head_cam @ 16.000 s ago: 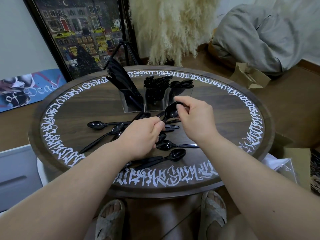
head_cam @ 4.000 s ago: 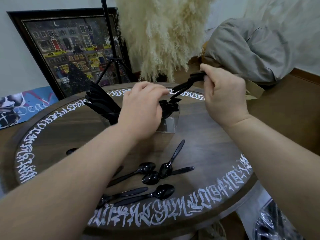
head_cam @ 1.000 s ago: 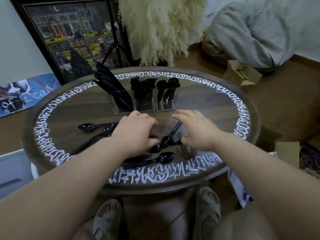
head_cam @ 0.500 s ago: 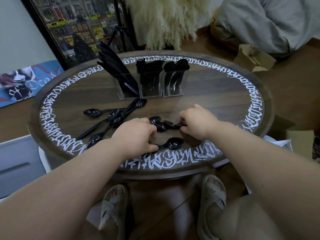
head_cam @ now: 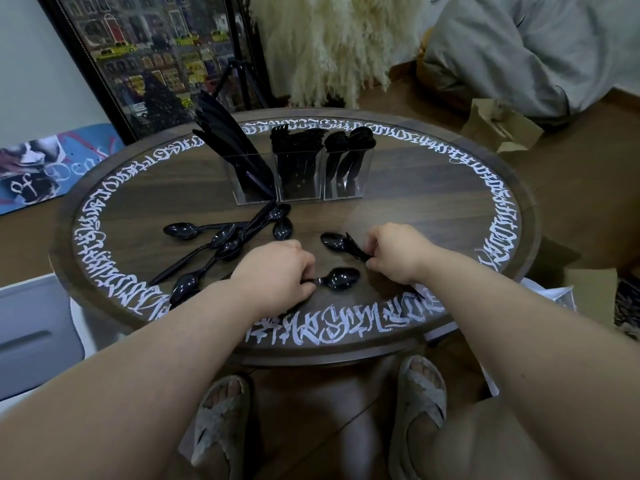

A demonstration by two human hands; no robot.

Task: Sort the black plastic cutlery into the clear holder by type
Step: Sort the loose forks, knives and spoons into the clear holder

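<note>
Black plastic spoons are being gathered off a round wooden bench by two bare hands.

One spoon near the front edge is being pinched at its handle by the curled fingers of the left hand, while the handles of a small bunch of spoons are being gripped by the right hand. More loose spoons are lying scattered to the left. The clear holder is standing farther back: knives are leaning in its left compartment, forks are standing in the middle, spoons in the right.
</note>
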